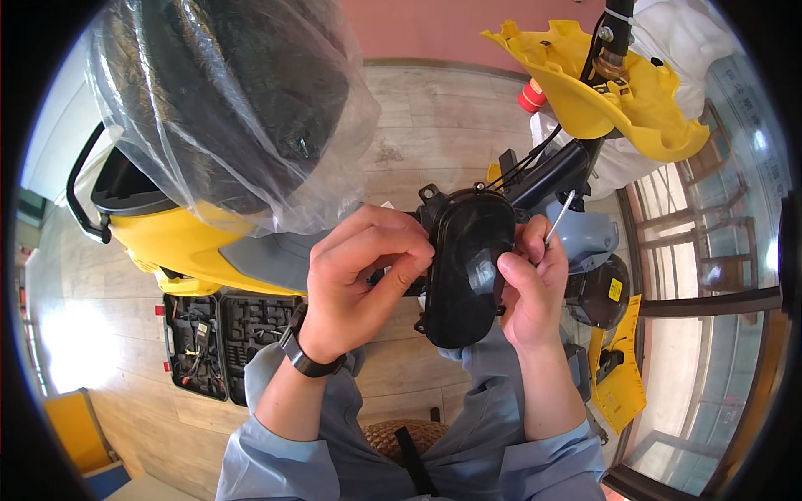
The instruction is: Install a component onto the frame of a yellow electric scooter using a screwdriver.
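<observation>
A black plastic cover [464, 250], oval with mounting tabs, is held upright in front of me between both hands. My left hand [363, 275] pinches its left edge with curled fingers; a dark watch sits on that wrist. My right hand [528, 288] grips the cover's right edge and also holds a thin screwdriver [558, 217], whose metal shaft points up and right. Behind the cover stands a yellow and grey scooter [209, 246], its black seat [225, 100] wrapped in clear plastic film.
An open black tool case [219, 330] lies on the wooden floor at lower left. A yellow front panel [601, 92] hangs off the steering column at upper right. Another yellow panel [618, 371] leans at lower right beside a glass wall.
</observation>
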Available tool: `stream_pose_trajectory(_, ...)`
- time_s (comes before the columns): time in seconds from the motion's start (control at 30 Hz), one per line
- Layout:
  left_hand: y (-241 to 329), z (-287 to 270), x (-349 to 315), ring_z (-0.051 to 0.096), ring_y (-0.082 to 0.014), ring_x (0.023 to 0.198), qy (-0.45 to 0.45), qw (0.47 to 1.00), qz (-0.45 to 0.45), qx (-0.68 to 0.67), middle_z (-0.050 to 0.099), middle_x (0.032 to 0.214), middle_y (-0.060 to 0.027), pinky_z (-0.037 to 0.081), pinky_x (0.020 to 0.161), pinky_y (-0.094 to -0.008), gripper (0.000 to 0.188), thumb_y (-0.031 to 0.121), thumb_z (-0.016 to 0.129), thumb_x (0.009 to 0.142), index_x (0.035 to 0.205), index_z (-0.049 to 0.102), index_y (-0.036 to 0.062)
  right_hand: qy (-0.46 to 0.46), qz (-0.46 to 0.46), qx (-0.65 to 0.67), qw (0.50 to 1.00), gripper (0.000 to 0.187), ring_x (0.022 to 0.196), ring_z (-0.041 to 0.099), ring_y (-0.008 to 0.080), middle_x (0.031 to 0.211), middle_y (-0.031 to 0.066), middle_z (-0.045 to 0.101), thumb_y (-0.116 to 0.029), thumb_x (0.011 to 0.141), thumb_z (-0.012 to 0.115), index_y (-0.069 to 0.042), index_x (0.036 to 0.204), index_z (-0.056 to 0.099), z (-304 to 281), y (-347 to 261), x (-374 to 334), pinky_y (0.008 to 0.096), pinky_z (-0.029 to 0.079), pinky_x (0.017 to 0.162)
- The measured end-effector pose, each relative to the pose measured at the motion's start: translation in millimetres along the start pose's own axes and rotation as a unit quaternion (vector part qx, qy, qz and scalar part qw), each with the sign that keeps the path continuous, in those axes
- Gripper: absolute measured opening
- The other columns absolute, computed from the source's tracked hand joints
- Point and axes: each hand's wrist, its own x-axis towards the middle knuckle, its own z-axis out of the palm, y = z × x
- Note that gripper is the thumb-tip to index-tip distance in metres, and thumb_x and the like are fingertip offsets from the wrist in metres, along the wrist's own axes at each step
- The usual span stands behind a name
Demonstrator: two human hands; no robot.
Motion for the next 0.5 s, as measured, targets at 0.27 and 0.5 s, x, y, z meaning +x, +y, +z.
stream_pose_trajectory(0.27,-3.7,10.8,-2.9,0.063,-0.0149,0.092,0.043,0.999,-0.031,0.009,0.060,0.107,-0.0088,0.057,0.076,-0.0256,0.010,-0.007,0.065,0.088,0.096,0.064,-0.0008,0.014,0.026,-0.011,1.000,0.034,0.075,0.043,0.0024,0.095,0.0039,0.058,-0.002,0.081,0.071,-0.013,0.081,0.039,2.7,0.3,0.0,0.0191,0.038,0.068)
stream_pose_trajectory(0.5,-5.2,21.9,-7.6,0.065,-0.0148,0.090,0.137,0.987,-0.073,-0.050,0.064,0.102,-0.0093,0.057,0.078,-0.0263,0.015,-0.009,0.066,0.084,0.096,0.064,-0.0009,0.020,0.040,0.000,0.999,0.033,0.075,0.044,0.0025,0.094,0.0038,0.057,-0.001,0.082,0.070,-0.013,0.080,0.039,6.9,-1.5,-0.2,0.0189,0.038,0.068)
